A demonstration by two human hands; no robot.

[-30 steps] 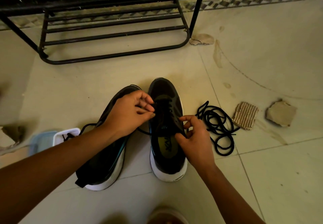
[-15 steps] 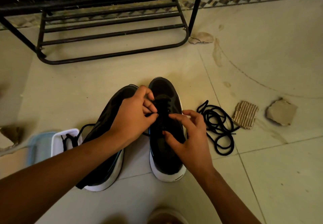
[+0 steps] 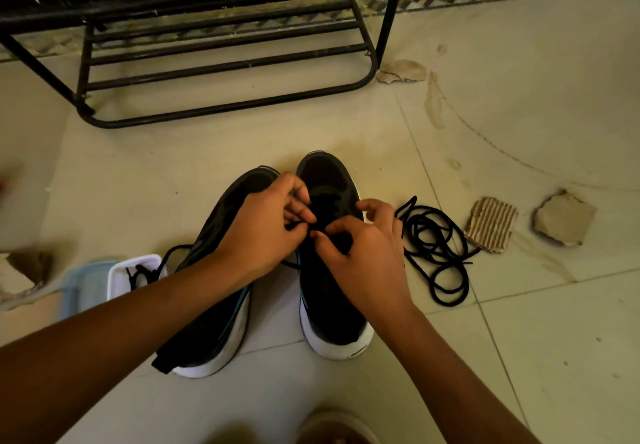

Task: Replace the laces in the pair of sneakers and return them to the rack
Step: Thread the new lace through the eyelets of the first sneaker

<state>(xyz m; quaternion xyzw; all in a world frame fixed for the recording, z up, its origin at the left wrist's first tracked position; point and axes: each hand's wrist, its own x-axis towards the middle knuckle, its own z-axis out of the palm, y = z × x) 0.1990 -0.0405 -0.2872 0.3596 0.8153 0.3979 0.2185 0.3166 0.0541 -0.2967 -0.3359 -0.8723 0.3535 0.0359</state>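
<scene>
Both the left hand (image 3: 263, 229) and the right hand (image 3: 363, 253), which has moved toeward along the upright sneaker (image 3: 329, 180), now pinch the lace (image 3: 290, 265) over its eyelets, so threading looks under way.

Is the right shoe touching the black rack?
Apart. The head view shows bare floor between the right sneaker toe and the shoe rack front bar.

We read no text, brand or number here. Only candidate: a small dark mark (image 3: 356, 352) on the white heel sole of the right-hand sneaker (image 3: 332, 315), too small and blurred for us to make out.
</scene>
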